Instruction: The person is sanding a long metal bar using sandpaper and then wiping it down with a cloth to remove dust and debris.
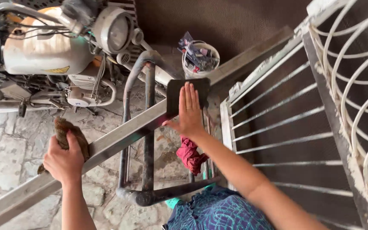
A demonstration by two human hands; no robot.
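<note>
My right hand (189, 111) lies flat, fingers together, on a dark rectangular sheet (174, 94) pressed onto a long pale metal frame bar (120, 135) that runs diagonally from lower left to upper right. My left hand (64, 162) grips a brown rag (67, 132) against the same bar lower down. The bar rests across a dark tubular metal stand (148, 140). A crumpled red cloth (190, 154) hangs on the stand just below my right wrist.
A white barred window grille (286, 127) leans at right, with curved white ironwork (354, 85) beyond. A motorcycle (47, 51) stands at upper left. A white bucket (201, 57) of small items sits behind the stand. Stone paving (9, 136) lies below.
</note>
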